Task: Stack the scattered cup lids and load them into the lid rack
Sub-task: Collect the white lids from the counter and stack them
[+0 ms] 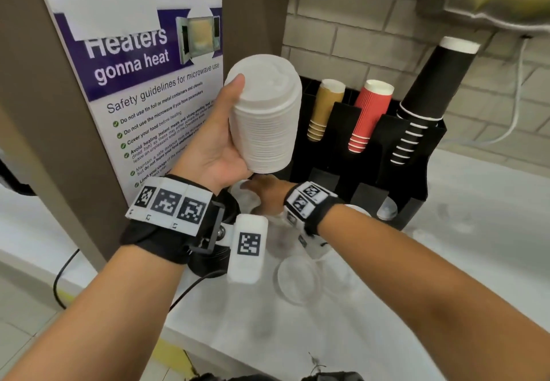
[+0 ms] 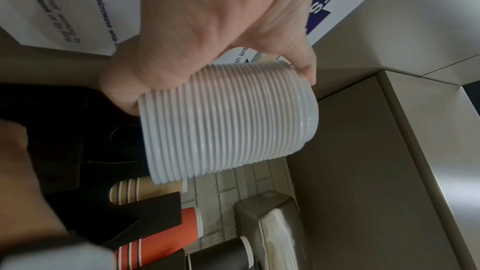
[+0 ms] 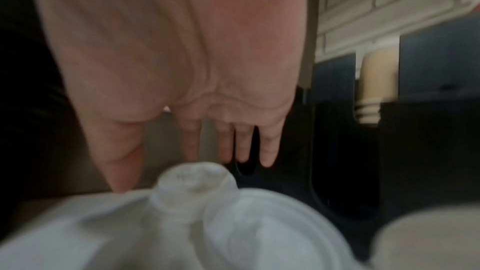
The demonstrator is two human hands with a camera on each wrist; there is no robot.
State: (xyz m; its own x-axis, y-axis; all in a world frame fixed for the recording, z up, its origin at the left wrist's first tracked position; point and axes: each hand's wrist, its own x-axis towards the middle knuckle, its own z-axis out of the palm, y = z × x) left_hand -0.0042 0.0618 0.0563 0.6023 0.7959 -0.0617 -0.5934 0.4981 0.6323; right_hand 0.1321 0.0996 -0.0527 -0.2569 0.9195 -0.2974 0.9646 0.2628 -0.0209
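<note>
Head view: stack of white lids (image 1: 265,118) upright, just left of lid rack (image 1: 369,166).
Left hand (image 1: 218,139): wrapped round stack.
Right hand (image 1: 265,193): fingers straight, over loose clear lids (image 1: 297,279).

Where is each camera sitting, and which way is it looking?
Head: worn up high, looking down at the counter; shows both forearms, the left hand holding the stack of white lids, and the black rack.
Left wrist: looks along the left hand at the stack; shows palm and thumb.
Right wrist: looks along the open right hand toward blurred clear lids; shows palm and straight fingers.
Shared: head and left wrist both see the stack and the red cups.
</note>
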